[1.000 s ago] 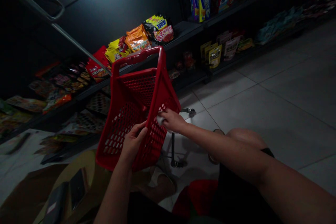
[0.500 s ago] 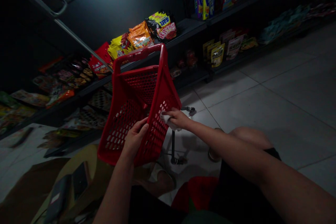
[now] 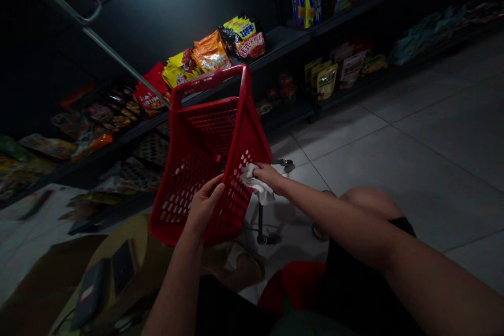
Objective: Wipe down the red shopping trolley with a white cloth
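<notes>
A red plastic shopping basket point(image 3: 241, 131) with slotted sides and a handle stands tilted in front of me, with wheeled legs point(image 3: 260, 220) beneath it. My left hand point(image 3: 202, 205) grips its near rim, thumb on the outside and fingers reaching over the edge. In my right hand point(image 3: 270, 176) is a bunched white cloth point(image 3: 258, 184), pressed against the slotted outer side of the basket. Part of the cloth hangs down below the fingers.
Shelves point(image 3: 283, 42) with snack packets point(image 3: 210, 52) run behind the basket. A metal pole point(image 3: 118, 58) slants down at the upper left. Two phone-like dark devices point(image 3: 124, 265) lie on a round yellowish stool point(image 3: 137, 236) at the lower left. Pale tiles point(image 3: 394, 168) cover the floor.
My right hand has shifted slightly on the basket's side, and more of the white cloth now shows and hangs lower. My left hand keeps its hold on the rim.
</notes>
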A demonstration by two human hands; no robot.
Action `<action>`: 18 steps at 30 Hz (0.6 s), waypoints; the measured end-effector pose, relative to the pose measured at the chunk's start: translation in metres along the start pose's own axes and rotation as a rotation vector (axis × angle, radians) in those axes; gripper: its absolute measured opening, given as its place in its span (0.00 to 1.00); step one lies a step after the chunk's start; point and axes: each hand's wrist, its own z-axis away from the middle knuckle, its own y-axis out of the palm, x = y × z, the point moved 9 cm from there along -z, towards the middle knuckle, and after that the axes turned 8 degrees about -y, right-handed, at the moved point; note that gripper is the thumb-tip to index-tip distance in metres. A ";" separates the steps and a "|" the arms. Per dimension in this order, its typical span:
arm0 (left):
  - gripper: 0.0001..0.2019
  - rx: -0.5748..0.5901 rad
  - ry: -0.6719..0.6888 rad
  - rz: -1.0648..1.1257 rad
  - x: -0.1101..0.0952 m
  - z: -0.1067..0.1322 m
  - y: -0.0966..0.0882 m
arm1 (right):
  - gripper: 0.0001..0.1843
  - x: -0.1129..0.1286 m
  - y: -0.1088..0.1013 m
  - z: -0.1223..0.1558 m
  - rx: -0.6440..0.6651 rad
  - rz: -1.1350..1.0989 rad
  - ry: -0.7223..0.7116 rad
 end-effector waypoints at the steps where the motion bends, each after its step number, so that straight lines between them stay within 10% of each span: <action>1: 0.33 -0.001 -0.004 0.003 -0.001 0.001 0.001 | 0.19 0.003 -0.003 0.001 -0.014 -0.022 -0.032; 7: 0.31 0.028 0.025 0.042 0.001 -0.001 0.004 | 0.20 0.049 0.007 0.027 0.121 0.588 -0.524; 11: 0.30 0.030 0.065 0.020 0.001 -0.003 0.002 | 0.22 0.050 0.020 0.039 0.113 1.024 -0.579; 18: 0.30 -0.006 0.047 -0.003 -0.002 -0.003 -0.001 | 0.18 0.023 0.022 0.014 0.064 0.334 -0.182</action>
